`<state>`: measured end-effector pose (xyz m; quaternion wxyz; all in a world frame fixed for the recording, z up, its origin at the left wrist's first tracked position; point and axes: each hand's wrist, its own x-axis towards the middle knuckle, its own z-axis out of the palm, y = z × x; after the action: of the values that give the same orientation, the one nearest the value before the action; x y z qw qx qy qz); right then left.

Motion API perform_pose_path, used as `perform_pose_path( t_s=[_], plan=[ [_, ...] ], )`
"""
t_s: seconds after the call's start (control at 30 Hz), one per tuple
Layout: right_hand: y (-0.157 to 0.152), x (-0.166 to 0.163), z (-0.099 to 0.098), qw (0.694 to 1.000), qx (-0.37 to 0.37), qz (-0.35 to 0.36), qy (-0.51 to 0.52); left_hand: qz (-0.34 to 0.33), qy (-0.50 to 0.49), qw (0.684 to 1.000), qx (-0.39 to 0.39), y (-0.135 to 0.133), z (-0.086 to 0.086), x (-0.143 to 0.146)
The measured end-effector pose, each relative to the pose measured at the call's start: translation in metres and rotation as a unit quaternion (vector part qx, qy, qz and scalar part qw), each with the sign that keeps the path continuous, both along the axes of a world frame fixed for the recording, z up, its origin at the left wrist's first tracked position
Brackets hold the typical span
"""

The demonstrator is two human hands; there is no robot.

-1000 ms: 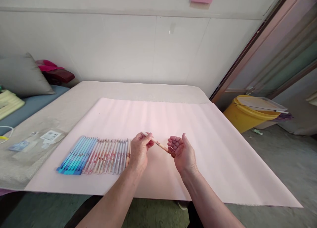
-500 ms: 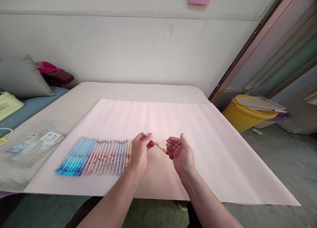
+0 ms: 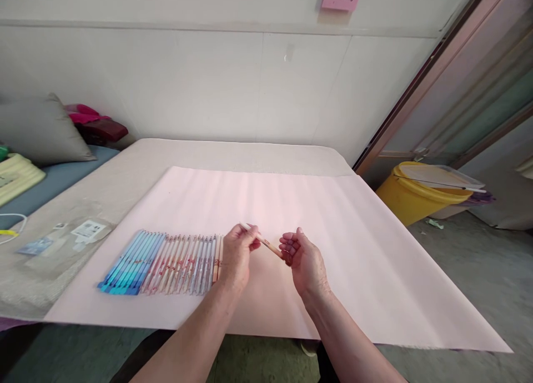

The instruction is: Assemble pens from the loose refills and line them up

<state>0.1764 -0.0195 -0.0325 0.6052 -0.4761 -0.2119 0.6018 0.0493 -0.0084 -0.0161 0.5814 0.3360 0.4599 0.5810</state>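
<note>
My left hand [image 3: 236, 253] pinches the upper part of a slim pale-orange pen [image 3: 266, 243] that slants down to the right. The pen's lower end rests in the curled fingers of my right hand [image 3: 302, 260]. Both hands hover just above a large pale pink sheet [image 3: 353, 250] spread over the table. Right beside my left hand lies a neat row of several pens [image 3: 166, 255], blue ones at the left and white, pink and orange ones toward the right.
An empty clear plastic packet [image 3: 62, 240] lies on the beige table cover [image 3: 125, 172] left of the sheet. A grey pillow [image 3: 39, 130] and red cloth [image 3: 94, 122] sit at far left. A yellow bucket [image 3: 412, 194] stands on the floor at right.
My right hand's fingers have curled in further round the pen's lower end, and both hands have drawn slightly closer together. The row of pens has not moved.
</note>
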Motion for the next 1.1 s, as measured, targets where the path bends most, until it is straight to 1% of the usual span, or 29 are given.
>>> perform_pose_path(
  t_s=[0.1,0.17,0.27,0.37,0.43,0.5,0.57,0.7,0.77,0.83,0.9,0.97,1.03,1.1],
  plan=[
    [-0.005,-0.011,-0.009,0.999,-0.033,-0.001,-0.013,-0.077,0.012,0.996,0.037,-0.012,0.002,0.012],
    [-0.009,-0.019,-0.013,0.999,-0.041,0.020,-0.012,-0.094,0.017,0.995,0.035,-0.015,0.003,0.017],
    [-0.011,-0.024,-0.014,0.998,-0.044,0.042,-0.010,-0.064,0.017,0.998,0.018,-0.011,0.001,0.014],
    [-0.007,-0.019,-0.009,0.997,-0.067,0.036,0.007,-0.021,-0.003,1.000,0.003,-0.003,-0.001,0.006],
    [-0.004,-0.014,-0.004,0.997,-0.066,0.034,0.006,0.000,-0.021,1.000,-0.011,0.001,-0.001,0.000],
    [-0.003,-0.010,0.001,0.998,-0.042,0.049,-0.028,0.016,-0.039,0.999,-0.016,0.004,-0.001,-0.005],
    [-0.004,-0.008,0.006,0.992,-0.008,0.087,-0.096,0.032,-0.054,0.998,-0.011,0.007,-0.002,-0.009],
    [-0.008,-0.011,0.014,0.954,0.051,0.182,-0.231,0.031,-0.057,0.998,-0.007,0.011,-0.004,-0.012],
    [-0.009,-0.015,0.012,0.937,0.069,0.207,-0.272,0.020,-0.057,0.998,-0.010,0.012,-0.005,-0.011],
    [-0.010,-0.018,0.008,0.922,0.089,0.197,-0.320,0.008,-0.058,0.998,-0.014,0.011,-0.005,-0.010],
    [-0.011,-0.021,0.004,0.907,0.110,0.159,-0.373,-0.008,-0.063,0.998,-0.019,0.009,-0.004,-0.008],
    [-0.011,-0.021,0.003,0.897,0.121,0.130,-0.405,-0.026,-0.072,0.997,-0.021,0.007,-0.002,-0.007],
    [-0.011,-0.020,0.005,0.902,0.114,0.140,-0.393,-0.042,-0.081,0.996,-0.020,0.006,0.000,-0.007],
    [-0.009,-0.019,0.008,0.916,0.094,0.169,-0.351,-0.053,-0.084,0.995,-0.020,0.005,0.001,-0.008]
  ],
)
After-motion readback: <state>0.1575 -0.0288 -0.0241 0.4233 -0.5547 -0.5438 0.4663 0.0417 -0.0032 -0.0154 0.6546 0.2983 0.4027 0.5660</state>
